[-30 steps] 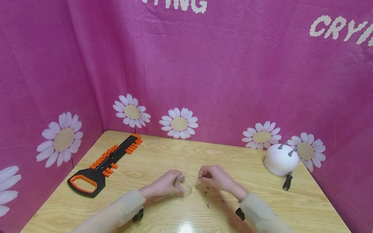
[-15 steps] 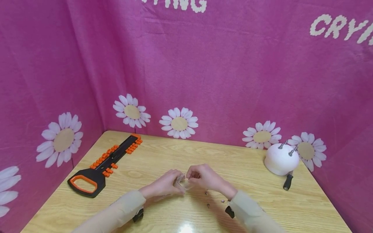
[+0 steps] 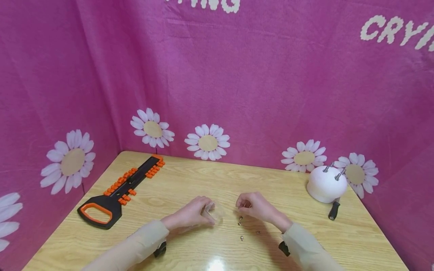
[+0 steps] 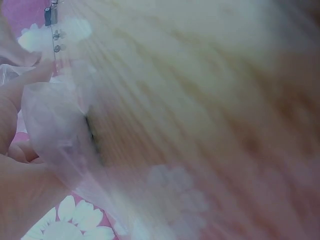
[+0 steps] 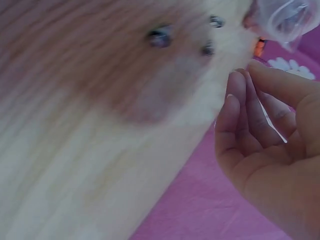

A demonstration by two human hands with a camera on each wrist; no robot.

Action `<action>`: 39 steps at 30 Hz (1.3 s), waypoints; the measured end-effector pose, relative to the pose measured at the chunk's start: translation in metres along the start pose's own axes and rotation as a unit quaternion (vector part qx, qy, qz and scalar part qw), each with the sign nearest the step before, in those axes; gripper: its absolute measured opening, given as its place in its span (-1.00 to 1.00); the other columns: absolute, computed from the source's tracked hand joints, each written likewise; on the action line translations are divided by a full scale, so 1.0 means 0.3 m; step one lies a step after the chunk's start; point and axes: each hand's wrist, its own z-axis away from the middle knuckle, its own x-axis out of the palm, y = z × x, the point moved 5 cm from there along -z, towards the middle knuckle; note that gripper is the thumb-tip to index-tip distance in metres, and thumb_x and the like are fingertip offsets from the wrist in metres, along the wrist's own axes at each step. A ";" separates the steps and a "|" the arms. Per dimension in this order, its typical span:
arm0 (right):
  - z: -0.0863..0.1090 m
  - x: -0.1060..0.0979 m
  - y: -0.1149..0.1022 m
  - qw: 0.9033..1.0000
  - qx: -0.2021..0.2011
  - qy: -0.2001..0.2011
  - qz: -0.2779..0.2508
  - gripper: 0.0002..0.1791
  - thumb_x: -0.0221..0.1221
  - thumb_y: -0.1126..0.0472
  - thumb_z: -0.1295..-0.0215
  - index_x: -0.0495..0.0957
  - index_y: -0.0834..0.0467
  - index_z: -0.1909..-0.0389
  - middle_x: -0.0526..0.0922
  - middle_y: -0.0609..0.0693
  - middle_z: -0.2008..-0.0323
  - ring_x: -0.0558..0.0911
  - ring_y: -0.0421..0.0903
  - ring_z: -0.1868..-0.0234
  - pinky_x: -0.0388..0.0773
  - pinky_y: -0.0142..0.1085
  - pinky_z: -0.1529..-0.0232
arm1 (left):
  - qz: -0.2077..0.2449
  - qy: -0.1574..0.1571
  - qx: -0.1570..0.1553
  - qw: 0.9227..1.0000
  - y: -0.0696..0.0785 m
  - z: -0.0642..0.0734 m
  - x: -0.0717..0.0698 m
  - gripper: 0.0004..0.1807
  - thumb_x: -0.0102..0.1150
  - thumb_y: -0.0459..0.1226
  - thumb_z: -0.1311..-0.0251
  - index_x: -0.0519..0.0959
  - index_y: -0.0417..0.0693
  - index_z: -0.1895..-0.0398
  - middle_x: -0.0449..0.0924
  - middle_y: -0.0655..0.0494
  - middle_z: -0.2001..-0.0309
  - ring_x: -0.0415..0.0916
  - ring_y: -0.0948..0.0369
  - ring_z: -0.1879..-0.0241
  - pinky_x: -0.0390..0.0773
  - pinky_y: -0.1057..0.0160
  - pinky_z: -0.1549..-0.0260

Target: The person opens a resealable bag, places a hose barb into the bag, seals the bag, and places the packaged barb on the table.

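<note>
My left hand (image 3: 194, 213) holds a small clear plastic bag (image 4: 55, 125) near the middle of the wooden table, with its mouth toward the right. The bag is see-through and hard to make out in the head view. My right hand (image 3: 257, 207) hovers to the right of the bag. In the right wrist view its fingers are curled and the thumb tip meets the fingertips (image 5: 237, 82); no thing shows between them. Below the right hand, several small metal pieces that look like screws (image 3: 242, 238) lie scattered on the table.
At the left lies a long black and orange rack with a loop handle (image 3: 101, 216). A white dome (image 3: 326, 186) with metal rods on top stands at the back right. Beside it lies a black-handled tool (image 3: 333, 210). Pink cloth (image 3: 237, 94) hangs around the table.
The right hand moved left to the mouth of the bag, then back right above the small metal pieces. The left hand and bag stayed in place.
</note>
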 end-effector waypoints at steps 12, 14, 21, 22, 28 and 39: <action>0.029 0.036 0.056 1.000 0.010 -0.027 -0.007 -0.90 0.33 0.44 -0.15 0.64 0.22 0.35 0.72 0.04 0.40 0.60 -0.31 0.37 0.56 -0.48 0.31 | -0.002 -0.003 -0.009 1.000 0.004 0.005 -0.002 -0.59 0.51 -0.15 -0.01 0.42 -0.12 0.35 0.52 0.06 0.15 0.27 0.24 0.16 0.29 0.29 0.19; 0.029 0.039 0.059 1.000 0.012 -0.028 0.000 -0.91 0.34 0.43 -0.15 0.65 0.20 0.36 0.72 0.02 0.41 0.59 -0.32 0.37 0.54 -0.48 0.33 | -0.003 -0.003 -0.009 1.000 0.006 0.004 -0.002 -0.58 0.51 -0.15 -0.02 0.39 -0.10 0.39 0.52 0.07 0.15 0.27 0.24 0.17 0.28 0.29 0.19; 0.032 0.040 0.060 0.999 0.017 -0.026 0.018 -0.94 0.34 0.37 -0.17 0.67 0.17 0.39 0.71 -0.04 0.42 0.48 -0.37 0.40 0.47 -0.49 0.34 | -0.013 0.001 0.003 1.000 0.009 -0.002 -0.001 -0.55 0.52 -0.15 0.01 0.33 -0.02 0.44 0.53 0.06 0.18 0.27 0.25 0.19 0.29 0.30 0.19; 0.033 0.041 0.060 0.999 0.018 -0.026 0.019 -0.95 0.34 0.37 -0.17 0.67 0.17 0.40 0.71 -0.05 0.42 0.46 -0.38 0.40 0.45 -0.49 0.34 | -0.014 0.001 0.003 1.000 0.008 -0.003 -0.001 -0.55 0.52 -0.15 0.01 0.34 -0.02 0.43 0.53 0.07 0.18 0.28 0.25 0.19 0.30 0.30 0.19; 0.036 0.039 0.055 0.999 0.022 -0.025 0.006 -0.95 0.32 0.33 -0.22 0.64 0.15 0.38 0.70 -0.06 0.41 0.41 -0.40 0.41 0.43 -0.49 0.34 | -0.013 0.000 -0.006 1.000 0.002 -0.005 0.001 -0.57 0.52 -0.16 0.00 0.37 -0.05 0.43 0.53 0.12 0.16 0.29 0.25 0.17 0.33 0.29 0.16; -0.004 0.008 -0.013 1.000 -0.010 -0.003 0.003 -0.95 0.25 0.38 -0.27 0.60 0.19 0.36 0.69 0.06 0.45 0.41 -0.40 0.49 0.43 -0.49 0.44 | -0.007 -0.004 -0.013 1.000 -0.003 0.001 -0.001 -0.57 0.51 -0.15 -0.01 0.53 -0.13 0.13 0.53 0.11 0.14 0.29 0.24 0.14 0.33 0.29 0.16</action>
